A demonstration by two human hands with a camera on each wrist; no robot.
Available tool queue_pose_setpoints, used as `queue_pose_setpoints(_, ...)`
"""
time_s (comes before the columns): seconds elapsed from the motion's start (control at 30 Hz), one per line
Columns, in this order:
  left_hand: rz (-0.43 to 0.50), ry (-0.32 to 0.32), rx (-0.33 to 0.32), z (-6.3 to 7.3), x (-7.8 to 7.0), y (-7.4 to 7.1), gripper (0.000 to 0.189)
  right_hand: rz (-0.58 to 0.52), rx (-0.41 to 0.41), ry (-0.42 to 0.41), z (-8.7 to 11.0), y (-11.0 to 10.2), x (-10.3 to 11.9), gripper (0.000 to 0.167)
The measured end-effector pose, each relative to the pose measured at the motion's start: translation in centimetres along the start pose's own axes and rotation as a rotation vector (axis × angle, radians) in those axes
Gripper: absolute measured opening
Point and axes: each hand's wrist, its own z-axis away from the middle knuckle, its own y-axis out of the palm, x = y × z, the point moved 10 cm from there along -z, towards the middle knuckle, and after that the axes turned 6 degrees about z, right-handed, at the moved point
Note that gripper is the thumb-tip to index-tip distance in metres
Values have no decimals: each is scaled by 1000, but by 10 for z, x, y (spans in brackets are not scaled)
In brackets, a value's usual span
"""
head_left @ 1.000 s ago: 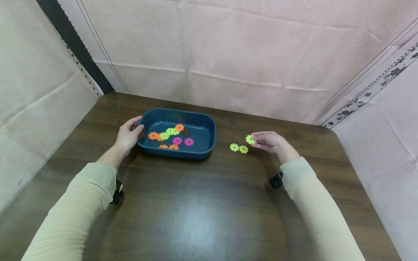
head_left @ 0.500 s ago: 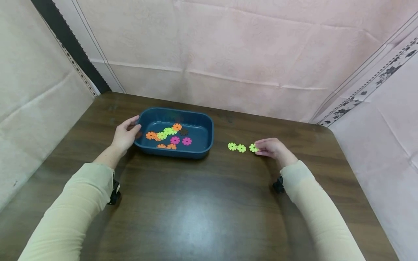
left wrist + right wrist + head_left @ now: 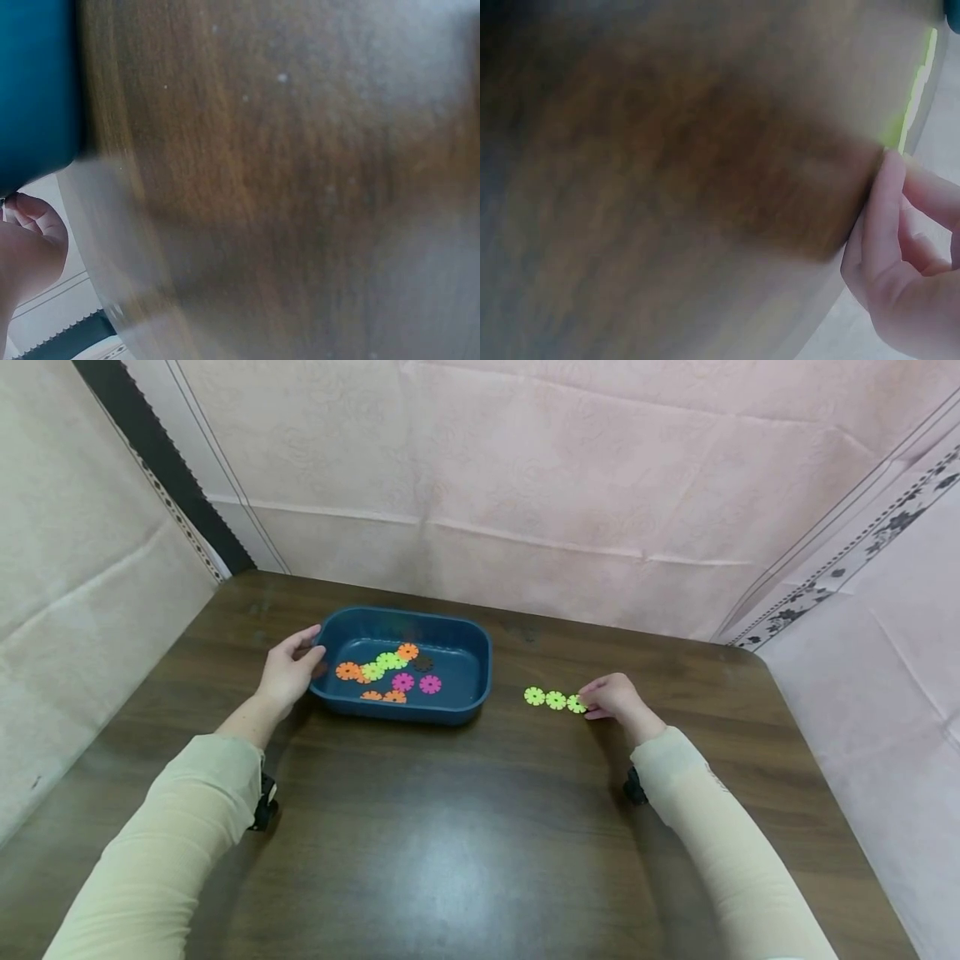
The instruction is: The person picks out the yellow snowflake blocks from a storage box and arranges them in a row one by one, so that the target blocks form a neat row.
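Observation:
My right hand (image 3: 615, 700) pinches a yellow-green notched plastic disc (image 3: 575, 704) at the right end of a short row on the table. Two like discs, the middle disc (image 3: 556, 700) and the left disc (image 3: 534, 696), lie beside it. In the right wrist view the discs show edge-on as a bright green strip (image 3: 915, 94) at the fingertips. My left hand (image 3: 288, 668) grips the left end of a dark blue plastic basin (image 3: 401, 713), its thumb at the rim. The left wrist view catches only part of that hand (image 3: 34, 244), beside the basin's corner (image 3: 37, 90).
Inside the basin lie several loose discs: orange (image 3: 348, 671), yellow-green (image 3: 372, 672), magenta (image 3: 431, 684) and a dark one (image 3: 423, 664). The brown wooden table (image 3: 450, 827) ends at pale cloth hangings (image 3: 525, 485) behind and at both sides.
My right hand has brought its disc down and then left, up against the two discs on the table. The left hand stays at the basin.

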Motion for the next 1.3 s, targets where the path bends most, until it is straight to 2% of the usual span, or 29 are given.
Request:
queue_pose_setpoints(0.43,-10,9,-4,0,-1,-2,51,41,-41,4,-2,-1,4,23)
queue_pose_setpoints(0.6,-13,10,-1,0,0,-3,52,50,-49,-19,-1,-2,18,26)
queue_pose_setpoints(0.73,-9,8,-1,0,0,-4,52,-6,-17,-66,2,2,48,32)
queue_pose_setpoints(0.87,-8,12,-4,1,-1,-5,52,-155,57,-120,6,16,90,35)
queue_pose_setpoints(1.03,-8,12,-6,3,-2,-4,51,-323,137,-136,13,43,141,25)
queue_pose_setpoints(1.1,-7,16,-6,3,-3,-3,51,-342,159,-144,17,55,158,25)
queue_pose_setpoints(1.17,-9,17,-5,3,-3,-2,51,-338,183,-152,20,66,173,31)
queue_pose_setpoints(1.3,-9,19,-8,2,-1,0,51,-327,220,-156,26,86,195,37)
